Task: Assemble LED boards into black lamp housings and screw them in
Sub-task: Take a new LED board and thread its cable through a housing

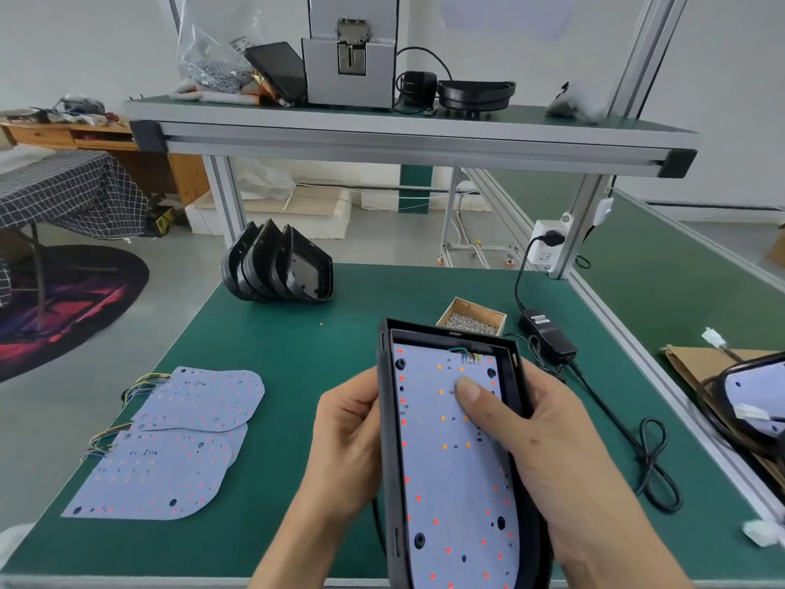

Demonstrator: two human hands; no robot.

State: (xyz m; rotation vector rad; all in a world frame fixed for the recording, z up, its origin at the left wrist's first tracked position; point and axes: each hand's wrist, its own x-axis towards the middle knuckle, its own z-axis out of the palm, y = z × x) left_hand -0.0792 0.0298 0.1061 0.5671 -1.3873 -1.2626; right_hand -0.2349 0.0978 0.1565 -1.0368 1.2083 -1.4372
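A black lamp housing (pixel 388 440) is held tilted above the green table's near edge, with a white LED board (pixel 454 482) lying inside it. My left hand (pixel 346 440) grips the housing's left wall. My right hand (pixel 548 444) wraps around the right wall, and its thumb presses down on the board. Coloured wires (pixel 467 354) leave the board at its far end. Loose LED boards (pixel 170 440) lie in a pile at the left. Several empty black housings (pixel 276 265) stand stacked at the table's far left.
A small cardboard box of screws (pixel 473 318) sits just beyond the held housing. A black power adapter (pixel 548 333) and its cable (pixel 650 465) run along the right. Another assembled lamp (pixel 752 397) lies on cardboard at the far right. An upper shelf (pixel 408 133) carries a screw feeder machine.
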